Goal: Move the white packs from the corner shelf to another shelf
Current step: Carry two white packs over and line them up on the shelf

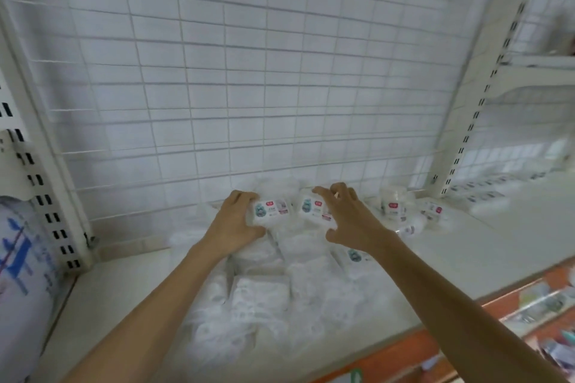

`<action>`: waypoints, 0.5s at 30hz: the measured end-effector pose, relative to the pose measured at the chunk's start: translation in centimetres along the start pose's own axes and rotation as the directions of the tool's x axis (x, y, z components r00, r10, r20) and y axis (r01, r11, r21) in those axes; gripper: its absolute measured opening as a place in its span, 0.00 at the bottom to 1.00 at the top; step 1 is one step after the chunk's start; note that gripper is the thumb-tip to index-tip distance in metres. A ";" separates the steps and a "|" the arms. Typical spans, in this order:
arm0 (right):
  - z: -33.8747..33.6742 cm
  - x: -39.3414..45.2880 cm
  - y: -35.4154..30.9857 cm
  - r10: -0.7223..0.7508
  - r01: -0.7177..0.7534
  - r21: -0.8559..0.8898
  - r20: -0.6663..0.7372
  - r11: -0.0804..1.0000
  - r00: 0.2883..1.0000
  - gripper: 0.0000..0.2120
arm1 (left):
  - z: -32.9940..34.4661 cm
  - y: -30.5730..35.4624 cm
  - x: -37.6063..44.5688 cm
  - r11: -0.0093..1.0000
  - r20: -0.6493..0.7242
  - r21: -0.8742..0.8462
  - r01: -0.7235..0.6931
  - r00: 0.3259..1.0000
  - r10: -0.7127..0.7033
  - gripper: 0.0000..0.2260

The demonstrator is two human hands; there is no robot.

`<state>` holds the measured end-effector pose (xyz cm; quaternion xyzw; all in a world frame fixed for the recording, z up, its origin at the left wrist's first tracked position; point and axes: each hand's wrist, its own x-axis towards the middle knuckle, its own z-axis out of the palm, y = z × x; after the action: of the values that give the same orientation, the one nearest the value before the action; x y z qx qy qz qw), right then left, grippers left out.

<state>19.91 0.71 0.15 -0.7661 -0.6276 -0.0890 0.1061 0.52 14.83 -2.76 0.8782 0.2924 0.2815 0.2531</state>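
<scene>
From the head camera, both bare arms reach forward over a white shelf (466, 246) backed by a white wire grid panel (249, 71). The left hand (238, 221) curls its fingers round the left edge of a small white pack (270, 210), gripping it. The right hand (348, 218) has its fingers spread and bent over a second white pack (312, 207); whether it grips or only touches cannot be told. A ring (337, 195) sits on one finger.

Both packs are soft, rectangular and glossy, each printed with a teal figure and a small red label; the writing is too blurred to read. They rest on a heap of crinkled clear-plastic bundles of more white packs (264, 289), which covers the middle of the shelf. Further packs with red labels (395, 204) stand upright to the right, near a slotted metal upright (466, 121). At far left, a large white sack with blue print (21, 274), illegible, leans by another slotted upright (46, 196). An orange shelf edge (404, 348) runs along the front right.
</scene>
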 end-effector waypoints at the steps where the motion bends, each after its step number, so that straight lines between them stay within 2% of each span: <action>1: 0.0 -0.1 -0.1 0.009 -0.008 0.008 -0.010 1.000 1.000 0.39 | 0.1 0.1 0.0 1.000 0.011 0.010 -0.006 1.000 0.006 0.30; 4: -0.7 -0.7 -0.2 0.046 -0.043 0.055 -0.048 0.998 0.998 0.37 | 0.1 0.3 -0.1 0.997 0.040 0.054 -0.050 0.998 0.047 0.30; 8: -2.7 -3.1 1.0 0.046 -0.042 0.034 -0.137 0.999 0.990 0.34 | -0.4 0.7 -0.4 0.990 0.033 0.068 -0.121 0.992 0.118 0.30; 13: -5.7 -9.9 2.8 0.089 -0.049 0.172 -0.232 0.984 0.969 0.33 | -0.4 3.9 -1.3 0.973 -0.045 -0.008 -0.232 0.972 0.232 0.30; 15: -6.5 -13.3 3.6 0.109 -0.056 0.203 -0.258 0.977 0.960 0.33 | 0.4 5.9 -2.3 0.958 -0.030 -0.062 -0.282 0.959 0.280 0.30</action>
<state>20.85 -14.34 2.58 -0.7587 -0.5805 -0.1257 0.2678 1.41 9.11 -0.23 0.8991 0.1580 0.3330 0.2360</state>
